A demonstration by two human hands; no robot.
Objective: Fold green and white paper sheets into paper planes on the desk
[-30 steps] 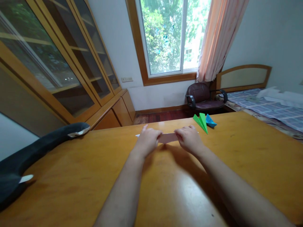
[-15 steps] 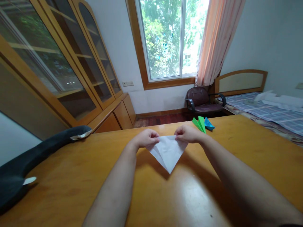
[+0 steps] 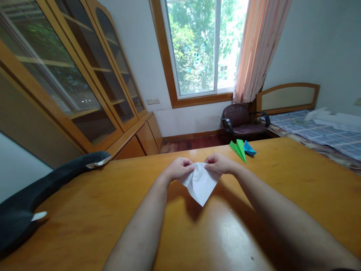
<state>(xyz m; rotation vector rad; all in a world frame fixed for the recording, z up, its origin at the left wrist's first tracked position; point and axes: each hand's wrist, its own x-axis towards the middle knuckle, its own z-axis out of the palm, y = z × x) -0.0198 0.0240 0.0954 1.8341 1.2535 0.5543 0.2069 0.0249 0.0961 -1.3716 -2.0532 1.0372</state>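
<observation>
A folded white sheet of paper (image 3: 200, 184) hangs point down above the wooden table (image 3: 93, 222), its top edge bulging between my hands. My left hand (image 3: 180, 168) pinches its upper left side, thumb on the near face. On the upper right, my right hand (image 3: 217, 164) grips it the same way. My fingers cover both upper corners. Beyond my right hand lie a green paper plane (image 3: 238, 149) and, next to it, a small blue folded paper boat (image 3: 249, 149).
A dark, curved object with white patches (image 3: 56, 182) rests along the table's left edge. Past the far edge stand a glass-door cabinet (image 3: 93, 75) on the left and a brown armchair (image 3: 239, 118). A bed (image 3: 316, 124) is at the right.
My hands have come closer together, the left moving right and the right slightly left. The paper's taut top edge has buckled upward, and creases show on its left face.
</observation>
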